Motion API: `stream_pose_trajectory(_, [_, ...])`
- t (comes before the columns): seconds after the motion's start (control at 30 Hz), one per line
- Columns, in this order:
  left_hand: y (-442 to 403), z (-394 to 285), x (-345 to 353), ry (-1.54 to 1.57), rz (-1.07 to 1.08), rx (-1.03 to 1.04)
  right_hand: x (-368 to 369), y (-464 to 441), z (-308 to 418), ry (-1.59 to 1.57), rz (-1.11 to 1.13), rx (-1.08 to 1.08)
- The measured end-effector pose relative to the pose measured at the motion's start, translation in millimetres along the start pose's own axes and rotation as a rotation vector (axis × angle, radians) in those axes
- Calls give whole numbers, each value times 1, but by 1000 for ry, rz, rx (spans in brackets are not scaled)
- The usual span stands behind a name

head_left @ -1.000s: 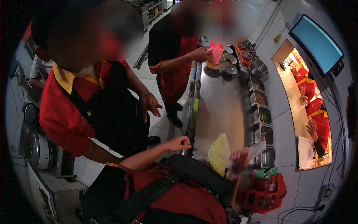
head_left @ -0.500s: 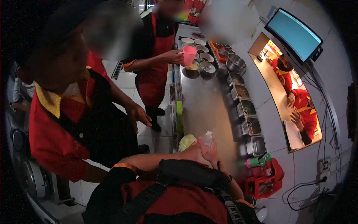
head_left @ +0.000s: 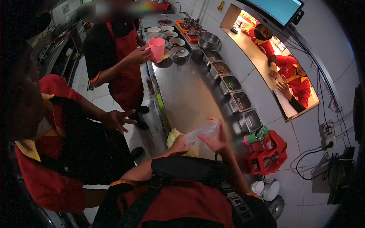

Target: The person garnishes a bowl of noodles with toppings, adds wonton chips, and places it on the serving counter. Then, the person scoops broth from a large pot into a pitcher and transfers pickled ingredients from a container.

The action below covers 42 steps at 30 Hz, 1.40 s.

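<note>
A crumpled, see-through plastic bag (head_left: 195, 136) stretches between my two hands above the steel counter (head_left: 178, 95). My left hand (head_left: 178, 146) is closed on its near left end. At the other end, my right hand (head_left: 216, 137) grips the bag, with the thumb lying across it and the fingers partly hidden behind the plastic. Pale yellow wrapping or cloth (head_left: 173, 137) lies on the counter just beyond my left hand, partly covered by it.
Along the wall runs a row of steel containers (head_left: 240, 102). Bowls (head_left: 176, 42) stand at the far end, where a co-worker holds a pink jug (head_left: 156, 50). Another co-worker's hand (head_left: 119, 121) is close on my left. A red basket (head_left: 268, 157) sits at right.
My hands have moved apart, stretching the plastic between them. My view has shifted, showing more floor on the left. The near co-worker's fingers have spread.
</note>
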<state>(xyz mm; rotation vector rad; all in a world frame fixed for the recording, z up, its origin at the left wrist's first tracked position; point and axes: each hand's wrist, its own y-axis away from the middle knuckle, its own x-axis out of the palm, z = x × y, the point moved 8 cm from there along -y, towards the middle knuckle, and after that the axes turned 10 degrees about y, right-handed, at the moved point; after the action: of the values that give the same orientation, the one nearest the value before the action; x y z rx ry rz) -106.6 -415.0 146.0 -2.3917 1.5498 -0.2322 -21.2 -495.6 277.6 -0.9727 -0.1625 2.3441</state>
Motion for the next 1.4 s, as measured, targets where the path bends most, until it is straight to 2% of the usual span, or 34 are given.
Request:
stream_pose_trajectory(0.03, [-4,-4,-2,36,-50,18,-13,3,8,-71,-130,-65])
stream_pose_trajectory(0.07, [-6,-2,-1,100,-4,29,-19,8,13,-68,-140,-56])
stream_pose_trajectory(0.13, [-16,-9,-3,-12,68,78,-7,19,27,25,174,-61])
stream_pose_trajectory(0.17, [-18,-13,0,-127,127,130,-6,28,21,29,166,-53])
stream_pose_trajectory(0.2, [-19,-12,0,35,114,104,6,44,-9,72,254,131])
stream_pose_trajectory(0.23, [-22,-5,1,41,123,104,22,63,-49,114,341,316])
stream_pose_trajectory(0.27, [-26,3,8,-14,196,174,47,76,-128,234,245,-173])
stream_pose_trajectory(0.33, [-23,0,19,-65,280,240,40,80,-123,171,214,-78])
stream_pose_trajectory(0.43, [-24,-17,18,-1,189,156,21,70,-83,-26,124,168])
stream_pose_trajectory(0.47, [-26,-7,21,46,226,25,13,66,-75,-93,93,246])
stream_pose_trajectory(0.5, [-26,3,25,93,262,-106,7,62,-65,-95,86,252])
stream_pose_trajectory(0.57, [-22,4,20,110,216,-135,-11,48,-44,274,52,207])
stream_pose_trajectory(0.6, [-20,6,15,124,163,-163,-16,43,-37,275,51,208])
stream_pose_trajectory(0.63, [-17,9,14,124,161,-164,-27,40,-34,235,-45,272])
stream_pose_trajectory(0.67, [-14,15,6,134,64,-156,-36,40,-36,195,-138,335])
stream_pose_trajectory(0.7, [-11,20,-3,141,-34,-150,-33,40,-40,191,-132,334])
stream_pose_trajectory(0.77, [-7,24,-14,56,-41,-96,-34,40,-49,-101,-279,324])
stream_pose_trajectory(0.83, [-2,22,-27,-28,-44,-47,-28,40,-55,-62,-283,325])
stream_pose_trajectory(0.9, [5,38,-43,80,-94,-387,-24,39,-61,-83,-314,237])
stream_pose_trajectory(0.93, [1,30,-49,112,-89,-234,-23,40,-62,-86,-308,245])
stream_pose_trajectory(0.97, [-1,22,-52,112,-91,-244,-26,42,-67,-169,-338,280])
stream_pose_trajectory(1.0, [-3,11,-56,239,-113,-226,-27,44,-72,-252,-370,315])
stream_pose_trajectory(1.07, [-10,-8,-62,383,-185,-226,-35,44,-69,-157,-413,285])
stream_pose_trajectory(1.1, [-12,-6,-68,382,-186,-228,-42,45,-64,-57,-461,248])
stream_pose_trajectory(1.17, [-20,-23,-71,319,-12,-82,-51,46,-60,-84,-457,269])
stream_pose_trajectory(1.3, [-33,-76,-64,343,7,-64,-73,43,-32,43,-323,180])
stream_pose_trajectory(1.37, [-37,-108,-65,70,-1,122,-83,43,-21,146,-291,127])
stream_pose_trajectory(1.4, [-40,-115,-62,70,10,141,-84,44,-23,184,-236,136])
